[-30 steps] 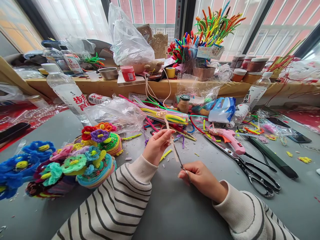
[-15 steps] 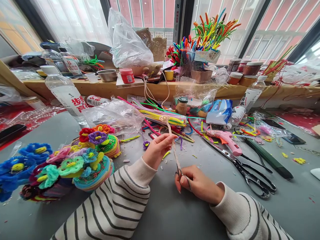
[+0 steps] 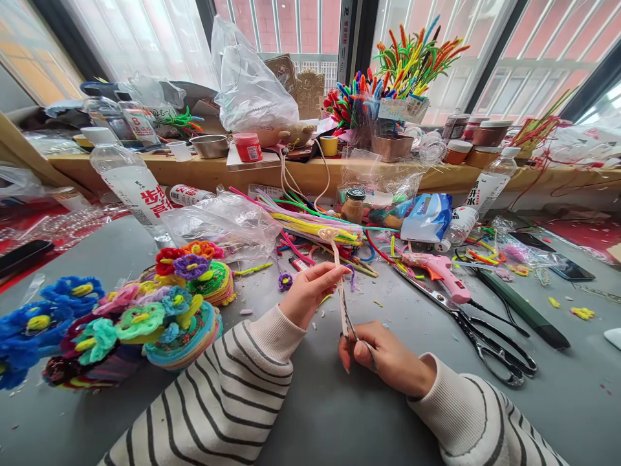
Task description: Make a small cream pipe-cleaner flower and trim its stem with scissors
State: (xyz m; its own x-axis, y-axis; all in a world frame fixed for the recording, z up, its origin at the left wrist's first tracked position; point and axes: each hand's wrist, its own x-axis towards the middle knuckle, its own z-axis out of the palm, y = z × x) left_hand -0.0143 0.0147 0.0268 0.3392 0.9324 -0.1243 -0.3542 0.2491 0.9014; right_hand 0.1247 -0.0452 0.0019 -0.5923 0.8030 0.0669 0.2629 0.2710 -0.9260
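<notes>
My left hand [image 3: 310, 290] pinches a pale pink pipe cleaner [image 3: 338, 268] that stands nearly upright, its top end curled into a small loop. My right hand [image 3: 383, 357] is closed around a small pair of metal snips [image 3: 353, 333] whose tips meet the lower end of the pipe cleaner. Both hands hover just above the grey table [image 3: 339, 414]. Both sleeves are white with dark stripes.
Stacked pipe-cleaner flower discs [image 3: 187, 310] and blue flowers [image 3: 43, 323] lie at the left. A pink glue gun [image 3: 439, 268], large black scissors [image 3: 490, 340], a bundle of loose pipe cleaners [image 3: 310, 223], plastic bags and water bottles [image 3: 129, 181] crowd the far side. A wooden ledge [image 3: 301, 169] holds jars and upright pipe cleaners.
My right hand has moved left and closer to my left hand, bringing the snips up to the pipe cleaner's lower end. The pipe cleaner now stands more upright.
</notes>
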